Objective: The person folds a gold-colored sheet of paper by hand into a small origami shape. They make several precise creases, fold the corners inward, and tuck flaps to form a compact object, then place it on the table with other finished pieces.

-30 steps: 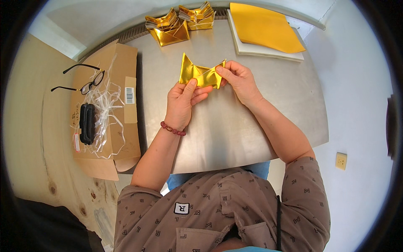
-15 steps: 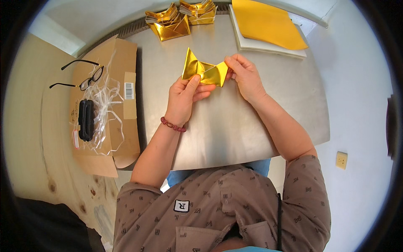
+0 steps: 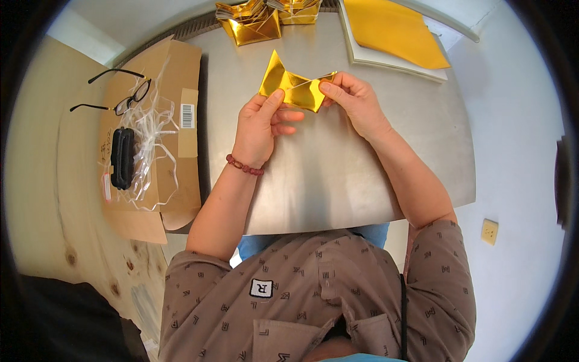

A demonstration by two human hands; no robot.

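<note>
A piece of folded gold foil paper, with a tall pointed corner at its left, is held up over the metal table. My left hand pinches its lower left part, thumb on the front face and the other fingers behind or below. At the paper's right end, my right hand grips the corner between thumb and fingers. Beyond it, near the far edge, stand two bundles of nested folded gold papers, a nearer bundle and a farther bundle.
At the far right lies a stack of white sheets topped by gold-yellow sheets. Left of the table is a cardboard box carrying eyeglasses, a black case and tangled clear plastic strips.
My right thumb has moved from the paper's upper right corner onto its front face, and that corner now tips outward. The left hand keeps its pinch while some fingers loosen.
</note>
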